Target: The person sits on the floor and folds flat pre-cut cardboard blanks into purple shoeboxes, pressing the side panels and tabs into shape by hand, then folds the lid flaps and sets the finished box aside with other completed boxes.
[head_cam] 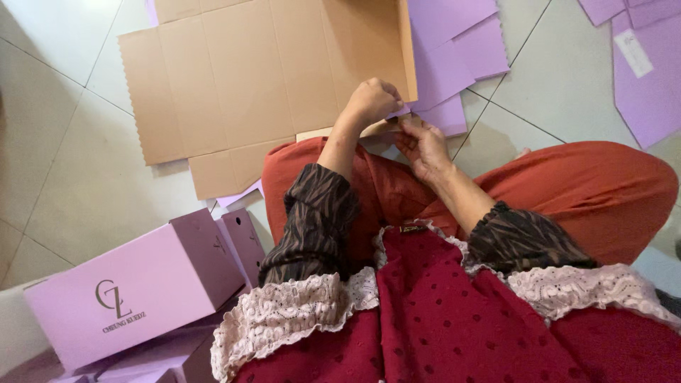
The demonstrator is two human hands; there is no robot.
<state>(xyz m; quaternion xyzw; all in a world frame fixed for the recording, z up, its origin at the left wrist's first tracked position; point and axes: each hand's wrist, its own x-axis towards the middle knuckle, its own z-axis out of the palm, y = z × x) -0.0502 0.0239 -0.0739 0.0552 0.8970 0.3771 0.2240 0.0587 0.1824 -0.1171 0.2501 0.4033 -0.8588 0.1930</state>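
Note:
A large flattened cardboard box blank (241, 78), brown on its upper side with lilac showing at its edges, lies on the tiled floor in front of my knees. My left hand (372, 99) is closed over the blank's near right corner flap. Just beside it, my right hand (422, 145) pinches the same flap edge with its fingers. Both forearms, in dark patterned sleeves, reach out over my orange-red trousers (596, 191).
A folded-up lilac box (135, 287) stands at my lower left with another small lilac box (241, 241) behind it. More flat lilac blanks lie at the upper middle (457, 50) and upper right (649, 78). Pale floor tiles (64, 163) surround them.

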